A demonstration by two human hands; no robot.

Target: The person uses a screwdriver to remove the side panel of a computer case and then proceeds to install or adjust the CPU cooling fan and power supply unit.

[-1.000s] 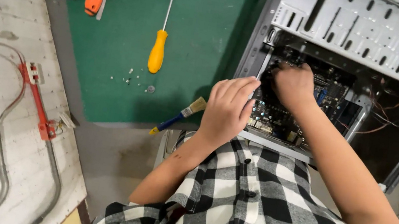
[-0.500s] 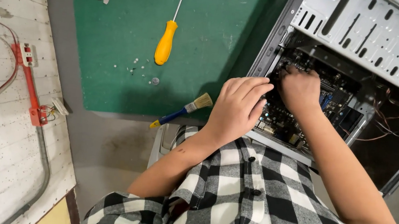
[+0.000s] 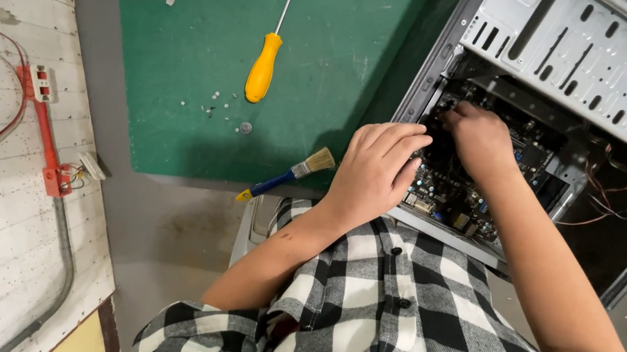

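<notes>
inside the open computer case [image 3: 594,69], both hands, left hand [image 3: 377,169] and right hand [image 3: 480,139], fingers down

No packages, signs or screens visible; labels, if any, too small.

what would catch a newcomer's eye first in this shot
First the open computer case at upper right, with both hands inside it: the left hand at its edge, the right hand on the circuit board. Then the yellow-handled screwdriver on the green mat, and the small brush at the mat's lower edge.
</notes>
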